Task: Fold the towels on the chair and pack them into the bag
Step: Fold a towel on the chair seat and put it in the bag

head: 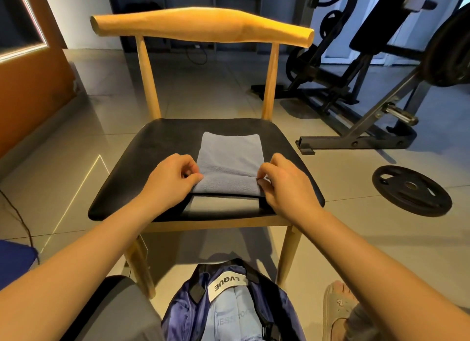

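Note:
A light blue towel (230, 157) lies on the black seat of a wooden chair (157, 147), partly folded. Its near edge is lifted off the seat. My left hand (173, 180) pinches the towel's near left corner. My right hand (284, 183) pinches the near right corner. On the floor in front of the chair, between my legs, stands an open dark blue bag (188, 312) with a white label. Light blue fabric (229, 315) shows inside it.
A black weight plate (412, 190) lies on the tiled floor to the right. Behind it stands a gym bench and rack (368, 86). An orange door (28, 86) is at the left. My slippered foot (335, 310) is at the lower right.

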Tool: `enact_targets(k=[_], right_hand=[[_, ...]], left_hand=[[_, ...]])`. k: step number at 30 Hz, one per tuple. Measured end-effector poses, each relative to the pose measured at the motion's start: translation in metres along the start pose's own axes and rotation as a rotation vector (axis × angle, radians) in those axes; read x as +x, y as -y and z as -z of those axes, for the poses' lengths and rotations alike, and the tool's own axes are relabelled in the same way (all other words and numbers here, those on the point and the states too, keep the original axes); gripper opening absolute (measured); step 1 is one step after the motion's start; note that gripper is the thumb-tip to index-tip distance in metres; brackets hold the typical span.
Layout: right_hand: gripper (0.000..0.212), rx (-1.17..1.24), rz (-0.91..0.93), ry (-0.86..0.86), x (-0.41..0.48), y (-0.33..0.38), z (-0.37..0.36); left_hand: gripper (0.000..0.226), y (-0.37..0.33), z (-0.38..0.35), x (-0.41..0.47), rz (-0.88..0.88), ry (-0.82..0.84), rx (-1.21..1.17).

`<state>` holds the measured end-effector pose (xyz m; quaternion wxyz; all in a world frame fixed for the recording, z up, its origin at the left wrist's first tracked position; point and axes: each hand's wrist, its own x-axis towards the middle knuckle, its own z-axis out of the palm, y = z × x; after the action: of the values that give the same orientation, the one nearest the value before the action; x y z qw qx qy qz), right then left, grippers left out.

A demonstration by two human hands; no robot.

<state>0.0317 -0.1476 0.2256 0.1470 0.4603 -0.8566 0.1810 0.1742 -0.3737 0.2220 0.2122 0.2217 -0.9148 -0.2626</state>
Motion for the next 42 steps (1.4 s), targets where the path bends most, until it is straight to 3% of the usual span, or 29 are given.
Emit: enact_targets(k=[3,8,14,18,20,22,24,27,33,36,40,42], right_hand=[[0.017,-0.163,0.172,-0.059,-0.006,0.0,-0.009],[0.028,-0.184,0.207,0.007,-0.013,-0.009,-0.01],[0.019,0.004,0.095,0.174,0.004,-0.008,0.008],[0.031,0.32,-0.148,0.379,0.014,-0.008,0.018],[0.031,0.345,-0.208,0.361,0.016,-0.006,0.013],[0.022,0.236,-0.21,0.223,0.016,-0.003,0.007],[0.019,0.092,-0.148,0.073,0.016,-0.001,0.001],[0.026,-0.048,-0.01,0.014,0.012,0.0,-0.004],[0.038,-0.162,0.164,0.107,0.003,-0.004,-0.002],[0.031,-0.074,0.14,0.103,0.005,-0.004,0.002],[0.035,0.262,-0.024,0.346,0.018,-0.013,0.016],[0.029,0.423,-0.11,0.389,0.021,-0.016,0.02]], left_hand=[[0.005,0.009,-0.006,-0.009,-0.212,-0.098,0.0],[0.037,0.02,0.0,-0.018,-0.413,0.011,0.208],[0.027,0.013,0.004,-0.006,-0.297,0.045,0.094],[0.042,0.003,0.003,-0.001,-0.071,0.145,-0.026],[0.04,0.002,0.0,0.004,0.045,0.12,-0.065],[0.03,0.003,-0.003,0.008,0.109,0.024,-0.068],[0.022,0.001,-0.007,0.008,0.06,-0.094,-0.07],[0.015,0.001,-0.01,0.006,-0.172,-0.218,-0.009],[0.054,0.028,-0.005,-0.002,-0.361,-0.016,0.112],[0.049,0.026,-0.003,0.002,-0.36,-0.012,0.084],[0.038,0.016,0.007,0.008,-0.226,0.134,-0.057],[0.027,0.014,0.009,0.007,-0.156,0.175,-0.167]])
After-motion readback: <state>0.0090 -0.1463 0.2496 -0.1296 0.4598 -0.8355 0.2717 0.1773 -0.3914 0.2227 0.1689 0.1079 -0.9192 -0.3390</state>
